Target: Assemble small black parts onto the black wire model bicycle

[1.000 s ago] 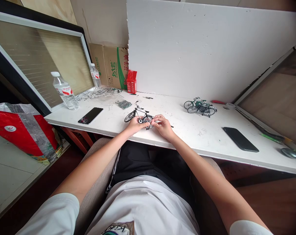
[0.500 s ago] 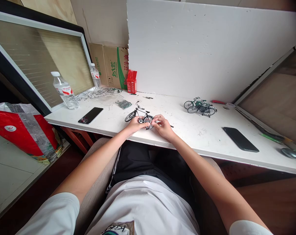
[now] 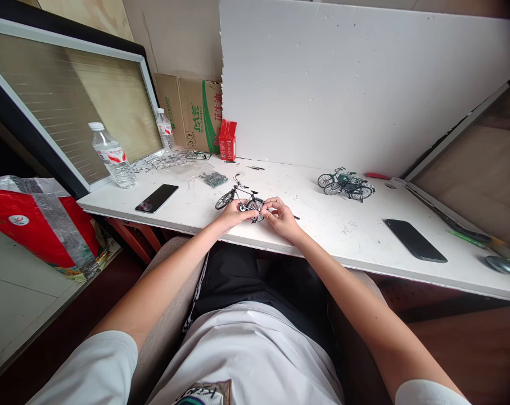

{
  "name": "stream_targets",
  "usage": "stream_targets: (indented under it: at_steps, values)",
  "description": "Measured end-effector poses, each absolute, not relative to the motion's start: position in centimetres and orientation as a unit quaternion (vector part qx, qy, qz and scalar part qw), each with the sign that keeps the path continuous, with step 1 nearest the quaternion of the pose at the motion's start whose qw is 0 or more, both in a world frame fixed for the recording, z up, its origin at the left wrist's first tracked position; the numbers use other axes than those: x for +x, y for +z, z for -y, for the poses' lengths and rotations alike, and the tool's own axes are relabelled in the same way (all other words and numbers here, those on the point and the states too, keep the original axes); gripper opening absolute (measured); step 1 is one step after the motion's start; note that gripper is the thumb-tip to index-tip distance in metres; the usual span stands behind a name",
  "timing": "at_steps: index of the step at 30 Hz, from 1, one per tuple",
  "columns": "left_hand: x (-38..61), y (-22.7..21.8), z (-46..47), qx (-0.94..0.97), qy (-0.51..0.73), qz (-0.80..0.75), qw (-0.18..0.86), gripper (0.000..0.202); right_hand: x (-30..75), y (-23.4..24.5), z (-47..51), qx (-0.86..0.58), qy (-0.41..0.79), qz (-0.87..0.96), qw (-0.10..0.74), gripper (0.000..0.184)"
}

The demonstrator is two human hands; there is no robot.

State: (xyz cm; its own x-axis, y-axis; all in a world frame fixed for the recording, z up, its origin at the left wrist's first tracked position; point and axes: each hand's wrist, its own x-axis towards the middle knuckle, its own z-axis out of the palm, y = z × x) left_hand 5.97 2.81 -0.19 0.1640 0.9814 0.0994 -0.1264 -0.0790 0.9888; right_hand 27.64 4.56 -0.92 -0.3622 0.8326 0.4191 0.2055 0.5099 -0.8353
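Note:
A small black model bicycle (image 3: 238, 198) stands on the white table (image 3: 322, 225), near its front edge. My left hand (image 3: 233, 214) is closed around the bicycle's rear part by the back wheel. My right hand (image 3: 281, 216) is pinched at that same rear wheel, its fingertips pressed together on something too small to name. The two hands almost touch. A thin dark tool or rod (image 3: 296, 217) pokes out just right of my right hand.
Green model bicycles (image 3: 346, 184) stand at the right back. Black phones lie at the left (image 3: 157, 198) and the right (image 3: 415, 240). Two water bottles (image 3: 110, 156), wire parts (image 3: 170, 160), a red carton (image 3: 227, 140), a cardboard box (image 3: 195, 115) and a white foam board (image 3: 356, 79) fill the back.

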Motion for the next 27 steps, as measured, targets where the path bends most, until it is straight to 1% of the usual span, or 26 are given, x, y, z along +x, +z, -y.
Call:
stream_targets:
  at_steps: [8, 12, 20, 27]
  values:
    - [5.86, -0.33, -2.87, 0.540, 0.508, -0.396, 0.542, 0.050, 27.66, -0.79, -4.49, -0.346, 0.357, 0.749, 0.438, 0.045]
    - [5.85, -0.26, -2.83, 0.539, 0.505, -0.399, 0.543, 0.051, 27.66, -0.79, -4.46, -0.346, 0.358, 0.748, 0.439, 0.045]
    - [5.87, -0.18, -2.81, 0.540, 0.506, -0.397, 0.542, 0.050, 27.55, -0.69, -4.25, -0.343, 0.368, 0.744, 0.441, 0.050]
    - [5.85, -0.10, -2.81, 0.534, 0.510, -0.400, 0.543, 0.047, 27.41, -0.11, -3.66, -0.343, 0.383, 0.736, 0.440, 0.048]
